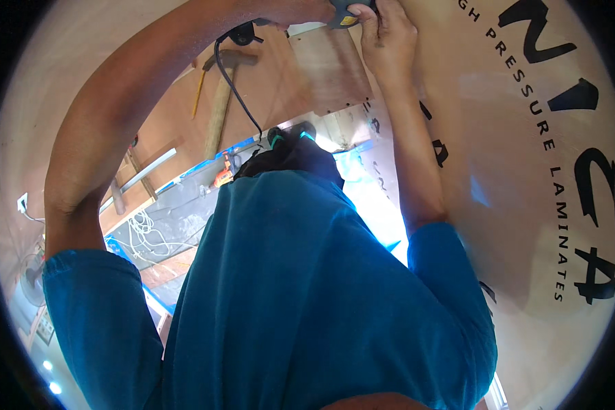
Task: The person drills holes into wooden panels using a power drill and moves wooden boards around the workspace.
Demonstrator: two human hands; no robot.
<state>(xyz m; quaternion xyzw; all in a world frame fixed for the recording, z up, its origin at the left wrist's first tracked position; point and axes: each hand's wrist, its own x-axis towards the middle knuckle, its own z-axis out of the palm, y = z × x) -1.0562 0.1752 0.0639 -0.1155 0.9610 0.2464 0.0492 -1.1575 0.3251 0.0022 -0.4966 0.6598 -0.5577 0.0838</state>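
Head view: at the top edge, a corded power tool (pixel 348 15) with grey body and yellow label, partly cut off by the frame. Left hand (pixel 299 9) wrapped around it, by the look of a dark part emerging at the wrist side; fingertips out of sight. Right hand (pixel 391 33) with thumb against the tool's grey end; cannot tell how far closed. Just below, a brown panel strip (pixel 328 61); to the right, a large laminate sheet (pixel 499 212) with black lettering. Dark cord (pixel 234 85) hanging down toward the shoes (pixel 307 128). On the brown board (pixel 270 89) at left, a wooden-handled hammer (pixel 220 106) and a thin yellow stick (pixel 198 97), both out of hand. Probably mid-work, judging by the tool held rather than set down; cannot make out any finished edge, nor how much left.
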